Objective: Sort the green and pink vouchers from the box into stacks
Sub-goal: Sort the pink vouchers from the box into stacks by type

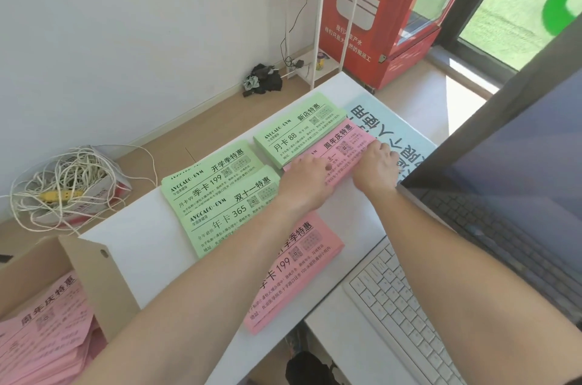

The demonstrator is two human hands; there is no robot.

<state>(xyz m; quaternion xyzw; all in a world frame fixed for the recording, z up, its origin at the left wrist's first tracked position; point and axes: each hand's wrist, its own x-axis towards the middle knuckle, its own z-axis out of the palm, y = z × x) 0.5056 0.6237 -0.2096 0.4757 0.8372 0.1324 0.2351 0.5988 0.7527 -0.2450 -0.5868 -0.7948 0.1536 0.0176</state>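
**Colleague:** How far are you with the vouchers?

**Me:** More than half, I think. On the bench (141, 221) there are five stacks. Three are green: the far green stack (299, 129), the middle green stack (214, 177), and the near green stack (226, 221), which overlaps the middle one a little. Two are pink: the far pink stack (341, 139), touching the far green one, and the near pink stack (302, 262), close to the bench edge and beside the keyboard (396, 306).

**Colleague:** And your hands, what do they do?

**Me:** Both are on the far pink stack. My left hand (304, 178) lies on its left part, with the fingers quite straight and pressing down, holding nothing. My right hand (376, 164) is on its right part, with the fingers bent over the paper. Whether the thumb pinches the edge from below I cannot tell, because the hand hides it. I judge that I am squaring this stack.

**Colleague:** What is left?

**Me:** The box (94, 271) stands at my left, lower than the bench. In it lies a loose pile of pink vouchers (47, 321), not tidy. I see no green one on top, but what is under the pink I cannot see. So the green part may be finished, and the pink part is not. Also the middle green stack is fanned a bit and needs straightening.
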